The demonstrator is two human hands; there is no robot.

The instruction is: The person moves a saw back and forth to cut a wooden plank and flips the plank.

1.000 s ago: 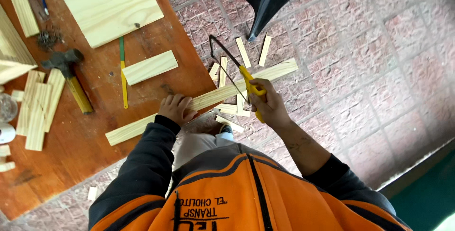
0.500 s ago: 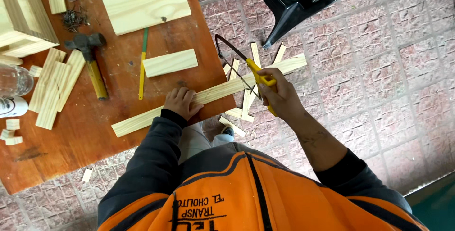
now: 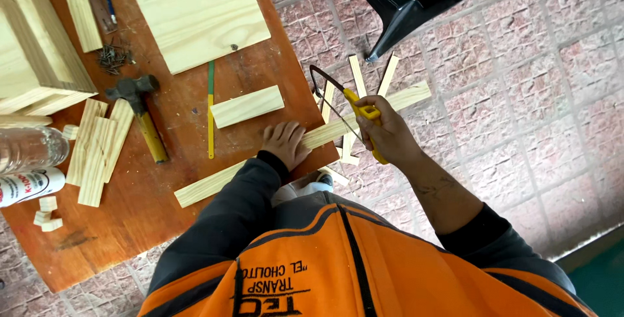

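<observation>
1. Leftmost, the left hand (image 3: pixel 285 143) lies flat on the long wood strip (image 3: pixel 325 133), fingers (image 3: pixel 292 136) spread and pressing it to the counter (image 3: pixel 130 226), not curled round it.
2. Strip's long axis runs from near-left on the counter to far-right, its right end overhanging the paved floor (image 3: pixel 507 96).
3. Just right of the counter edge, the right hand (image 3: pixel 383 132) has its fingers closed tight round the yellow-handled saw (image 3: pixel 354 105), blade crossing the strip.
4. The saw hand sits nearer the overhang.
</observation>
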